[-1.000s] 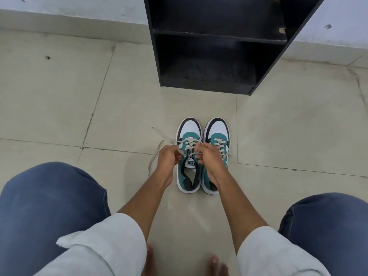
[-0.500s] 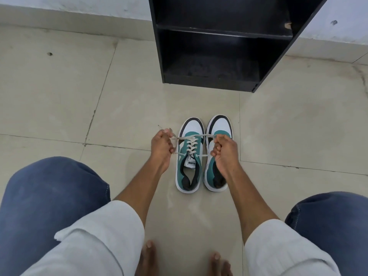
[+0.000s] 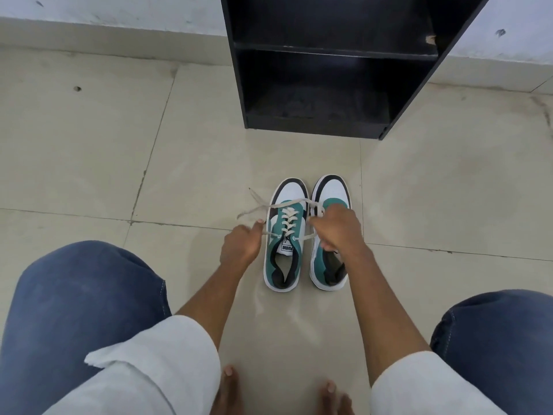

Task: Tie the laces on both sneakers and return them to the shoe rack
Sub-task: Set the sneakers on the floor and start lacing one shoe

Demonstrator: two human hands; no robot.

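Flat, perhaps cotton laces point(image 3: 270, 206) — suede-like teal sneaker point(image 3: 285, 235).

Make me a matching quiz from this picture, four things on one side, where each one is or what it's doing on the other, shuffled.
Things:
1. left hand
2. right hand
3. shoe rack
4. left sneaker

States:
A. black, stands on the floor beyond the sneakers
B. holds a lace over the right sneaker
C. laces pulled out to both sides
D. holds a lace beside the pair

Pairs: 1-D, 2-B, 3-A, 4-C

Two sneakers point(image 3: 305, 235) stand side by side on the floor point(image 3: 119, 163), the shoe rack point(image 3: 329, 70) beyond their toes, against the wall point(image 3: 119, 10).
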